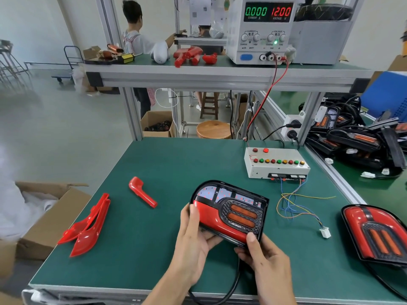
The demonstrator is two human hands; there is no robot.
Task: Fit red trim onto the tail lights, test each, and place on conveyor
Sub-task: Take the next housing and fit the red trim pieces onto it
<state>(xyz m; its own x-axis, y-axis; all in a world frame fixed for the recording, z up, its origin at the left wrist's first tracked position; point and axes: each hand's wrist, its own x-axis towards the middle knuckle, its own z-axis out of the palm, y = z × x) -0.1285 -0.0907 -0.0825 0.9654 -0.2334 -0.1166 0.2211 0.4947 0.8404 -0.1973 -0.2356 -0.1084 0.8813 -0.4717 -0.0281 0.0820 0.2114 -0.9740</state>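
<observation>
Fingers (199, 235) of the left hand (193, 245) curl under the tail light (230, 213), thumb laid flat along the red trim (211, 219) on its near left end; right hand (262, 258) comes in from below, thumb pressed on the lamp's lower right corner, its other fingers tucked beneath and mostly hidden; so both hands are closed round the one lamp, holding it tilted face-up just above the green tabletop (167, 164). Both forearms rise from the bottom edge, converging on the lamp; the right wrist is cut off by the frame; how the undersides of the fingers sit against the housing cannot be made out.

A black cable (231, 285) drops from under the lamp between the wrists and loops off the front edge, its end out of sight.

Left of the fingers, well apart, two long red trim pieces (88, 227) lie stacked; a shorter, hooked red piece (142, 191) lies nearer, up and left of the thumb. Right of the fingers, a second tail light (376, 234) rests on the tabletop, partly cut off by the frame; between it and the held lamp a white connector (325, 232) trails coloured wires back to the test box (276, 162) beyond; farther back on the shelf, the power supply (259, 29) reads 0.000 and 12.00.
</observation>
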